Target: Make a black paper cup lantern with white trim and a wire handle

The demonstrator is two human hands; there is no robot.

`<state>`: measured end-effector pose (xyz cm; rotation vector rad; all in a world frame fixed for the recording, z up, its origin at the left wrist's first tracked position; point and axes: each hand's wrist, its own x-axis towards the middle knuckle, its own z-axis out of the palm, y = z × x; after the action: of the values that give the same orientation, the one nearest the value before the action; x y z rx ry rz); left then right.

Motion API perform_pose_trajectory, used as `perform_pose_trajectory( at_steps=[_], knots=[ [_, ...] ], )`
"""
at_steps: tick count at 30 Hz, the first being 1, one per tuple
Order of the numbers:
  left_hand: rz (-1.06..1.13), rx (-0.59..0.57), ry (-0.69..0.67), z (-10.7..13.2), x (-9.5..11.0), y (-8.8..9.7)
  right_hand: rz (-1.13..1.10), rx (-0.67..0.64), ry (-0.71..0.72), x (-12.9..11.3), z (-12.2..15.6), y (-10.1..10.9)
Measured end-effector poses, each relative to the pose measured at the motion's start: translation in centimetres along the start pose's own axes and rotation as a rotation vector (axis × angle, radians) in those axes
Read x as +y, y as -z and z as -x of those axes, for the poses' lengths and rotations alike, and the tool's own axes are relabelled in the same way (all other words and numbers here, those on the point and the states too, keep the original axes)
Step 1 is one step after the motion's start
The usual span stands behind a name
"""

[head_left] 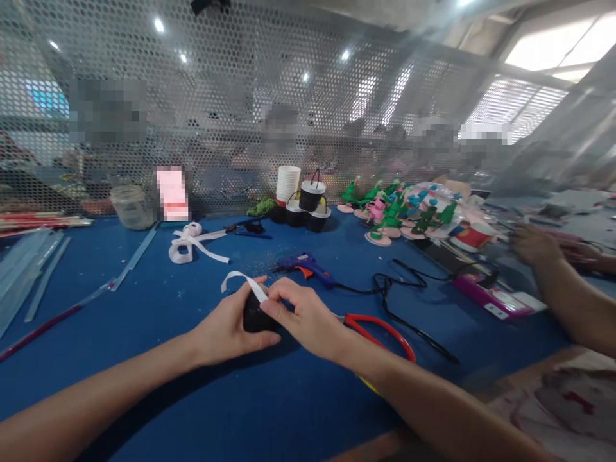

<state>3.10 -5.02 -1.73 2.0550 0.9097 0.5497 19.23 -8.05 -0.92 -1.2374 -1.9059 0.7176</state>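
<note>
My left hand is wrapped around a small black cup-like object, held just above the blue table. Its far side and base are hidden by my fingers. A white ribbon strip lies against its upper side, one loose end curling up to the left. Thumb and forefinger of my right hand pinch the ribbon at the black surface. Behind my hands, a blue glue gun with an orange trigger lies on its side. Red-handled scissors are partly covered by my right forearm.
More white ribbon lies beyond my left hand. Black cups with white rims and stacked white cups stand at the back. Green and pink figures crowd the right. A purple power strip sits near another person's arm.
</note>
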Motion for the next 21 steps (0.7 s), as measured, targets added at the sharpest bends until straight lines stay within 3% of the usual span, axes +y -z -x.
perform_pose_trajectory(
  at_steps=[3, 7, 12, 16, 21],
  knots=[
    [-0.02, -0.004, -0.044, 0.0, -0.1, 0.2, 0.017, 0.066, 0.039, -0.2, 0.1, -0.4],
    [-0.091, 0.016, 0.009, -0.2, -0.5, 0.8, 0.061, 0.104, 0.161, 0.0, -0.2, -1.0],
    [-0.211, 0.034, -0.002, -0.8, -1.0, 1.6, 0.245, 0.19, 0.396, 0.8, -0.8, -0.9],
    [-0.342, -0.093, -0.017, -0.7, -0.3, 3.0, 0.509, 0.201, 0.498, 1.0, -1.1, -0.5],
    [-0.684, -0.322, 0.18, 0.4, 1.5, 5.9, 0.574, 0.054, 0.535, 0.1, -0.9, -0.6]
  ],
)
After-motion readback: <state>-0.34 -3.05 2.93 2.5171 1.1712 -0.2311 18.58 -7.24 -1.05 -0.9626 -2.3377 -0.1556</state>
